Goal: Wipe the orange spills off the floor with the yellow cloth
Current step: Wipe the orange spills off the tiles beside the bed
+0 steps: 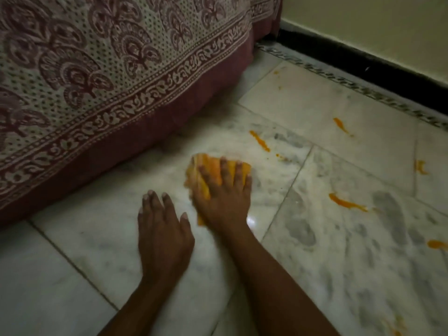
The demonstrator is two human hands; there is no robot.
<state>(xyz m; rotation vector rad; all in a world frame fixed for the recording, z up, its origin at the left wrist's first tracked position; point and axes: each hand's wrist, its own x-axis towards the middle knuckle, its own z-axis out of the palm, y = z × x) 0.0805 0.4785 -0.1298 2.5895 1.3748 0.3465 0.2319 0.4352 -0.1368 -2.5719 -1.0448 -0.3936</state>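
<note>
Marble floor [339, 251], right hand [223, 197] flat on yellow cloth [206, 166].

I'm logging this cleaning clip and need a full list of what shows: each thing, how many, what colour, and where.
yellow cloth: one, yellow-orange, flat on the floor at centre, under the right hand
orange spills: at least six streaks and spots, orange, scattered right of the cloth toward the wall
floor: one, white-grey marble tiles, lower frame
bedspread: one, cream with maroon print, hanging at upper left
skirting: one, black strip, foot of the wall at upper right
wall: one, pale, upper right
left hand: one, fingers straight, resting on the floor left of the cloth
right hand: one, fingers spread, pressing on the cloth
</note>
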